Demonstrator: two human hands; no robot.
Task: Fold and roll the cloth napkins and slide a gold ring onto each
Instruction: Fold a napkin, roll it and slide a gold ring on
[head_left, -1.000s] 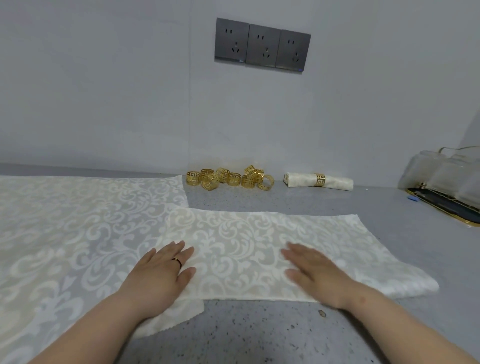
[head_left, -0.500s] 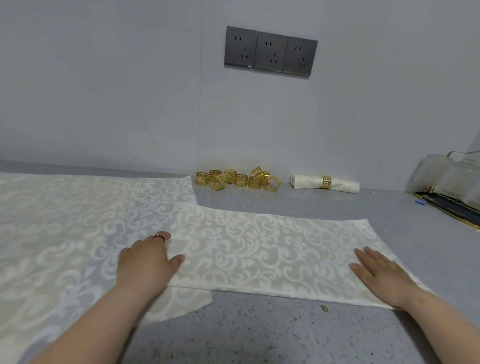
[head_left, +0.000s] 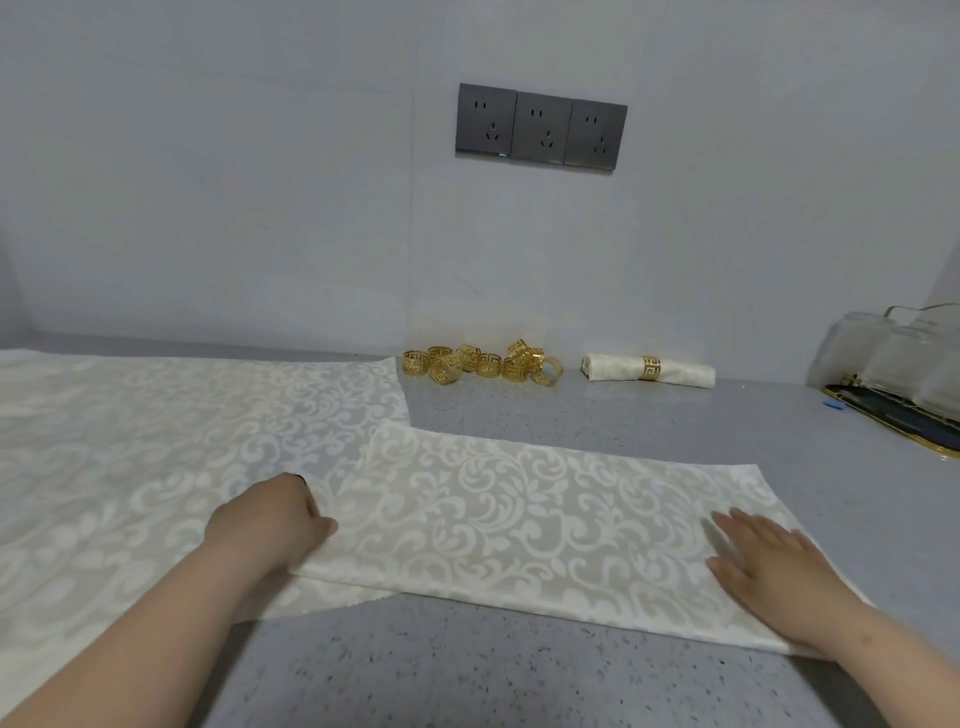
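Nearest to us is the speckled grey surface, with both our forearms reaching over it. Our left grip is clenched at the left end of the folded napkin. Its fingers are curled down at the cloth's edge and its thumb lies on top, so it is grasping that end. Our right grip is released, with the fingers straight and the palm pressing flat on the napkin's right end.

The folded napkin lies as a long cream band across the surface in front of us. Its left end overlaps a larger spread of the same patterned cloth, which covers the left side of the surface.

Farther back, against the wall, sits a loose pile of gold rings, just beside the far corner of the spread cloth. To the right of the pile, a little apart, lies a rolled napkin with a gold ring round its middle. At the far right edge a gold-rimmed tray carries clear containers. Above the rings, three dark sockets sit in a row on the wall.
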